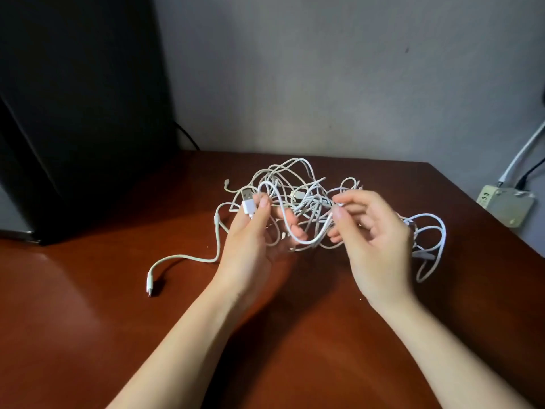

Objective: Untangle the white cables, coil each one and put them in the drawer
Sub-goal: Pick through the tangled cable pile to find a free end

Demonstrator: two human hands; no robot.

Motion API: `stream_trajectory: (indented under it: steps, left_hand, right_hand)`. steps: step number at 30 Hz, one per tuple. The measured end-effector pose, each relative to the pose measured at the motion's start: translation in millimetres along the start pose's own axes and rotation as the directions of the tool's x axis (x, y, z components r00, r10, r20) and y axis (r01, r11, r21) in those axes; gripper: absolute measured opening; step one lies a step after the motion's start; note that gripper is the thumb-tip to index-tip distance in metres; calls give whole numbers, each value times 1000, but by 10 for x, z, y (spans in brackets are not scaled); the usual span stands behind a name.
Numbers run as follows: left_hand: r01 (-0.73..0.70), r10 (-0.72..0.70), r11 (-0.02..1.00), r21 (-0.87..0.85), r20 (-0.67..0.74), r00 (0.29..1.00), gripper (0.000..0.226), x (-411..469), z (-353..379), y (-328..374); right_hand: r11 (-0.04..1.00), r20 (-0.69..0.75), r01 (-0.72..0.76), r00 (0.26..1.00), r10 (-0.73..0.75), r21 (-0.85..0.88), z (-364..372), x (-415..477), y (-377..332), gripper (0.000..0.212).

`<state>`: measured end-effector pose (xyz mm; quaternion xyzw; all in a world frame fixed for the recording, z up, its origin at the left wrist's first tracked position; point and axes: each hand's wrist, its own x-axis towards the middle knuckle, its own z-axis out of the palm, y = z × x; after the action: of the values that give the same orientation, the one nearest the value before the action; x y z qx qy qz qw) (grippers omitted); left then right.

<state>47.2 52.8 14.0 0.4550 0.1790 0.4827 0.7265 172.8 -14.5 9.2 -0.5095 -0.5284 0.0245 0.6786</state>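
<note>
A tangle of white cables (298, 190) lies on the brown wooden table (88, 320), toward its far middle. My left hand (253, 240) pinches a white USB plug (248, 203) at the tangle's left side. My right hand (371, 234) pinches a strand of the same bright white cable (290, 228), which sags in a loop between both hands. One loose cable end (149, 286) trails left across the table. More loops (430, 231) spill out to the right behind my right hand. No drawer is in view.
A large black box-like object (82, 113) stands at the table's back left. A pale charger block (505, 205) with cables plugged in sits at the right edge by the wall. The table's right edge runs diagonally.
</note>
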Motion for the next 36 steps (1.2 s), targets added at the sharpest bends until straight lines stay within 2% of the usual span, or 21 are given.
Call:
stream_trajectory:
  steps: [1,3,7,11,16,20,24,26,29,32,36]
  left_hand:
    - [42,-41,998,-41,8,999,15,14,-9,5]
    - [112,-106,985,-128,55,993,8,24,-15,43]
    - [148,-141,976,-157,53,989,24,22,21,104]
    - [96,-92,985,-144,33,995,26,33,68,103]
    - [80,-79,996,-37,26,997,24,52,48,49]
    - [159,-178,978,134,137,974,33,26,73,-43]
    - [153,-220,951,270,238,946,49,-54,112,-170]
    - [163,-243,948,275,289,926,42,-99,137,-187]
    - [187,-256,948,256,268,929,27,-122,143,-197]
    - [179,-254,938,297,239,937,33,-124,139,-211]
    - [82,-206,896,437,245,947,49,-107,139,-231]
  right_hand:
    - [996,43,31,999,-27,-89,-25,-3,34,10]
    - [960,113,116,990,-90,-255,-73,-15,93,17]
    - [908,172,158,980,-97,-388,-169,10,155,14]
    - [935,262,73,965,22,-348,-243,56,218,28]
    - [969,368,119,929,-32,-216,-301,55,127,28]
    - [974,327,175,937,-121,-140,-281,27,37,23]
    - [985,226,103,972,-70,-138,-246,2,-14,17]
    - [988,194,53,981,-24,-146,-246,12,-18,14]
    - [989,161,-25,986,49,-144,-233,13,-2,22]
    - [982,122,-87,987,108,-165,-213,-17,26,26]
    - [955,83,17,997,8,-296,-203,-28,77,31]
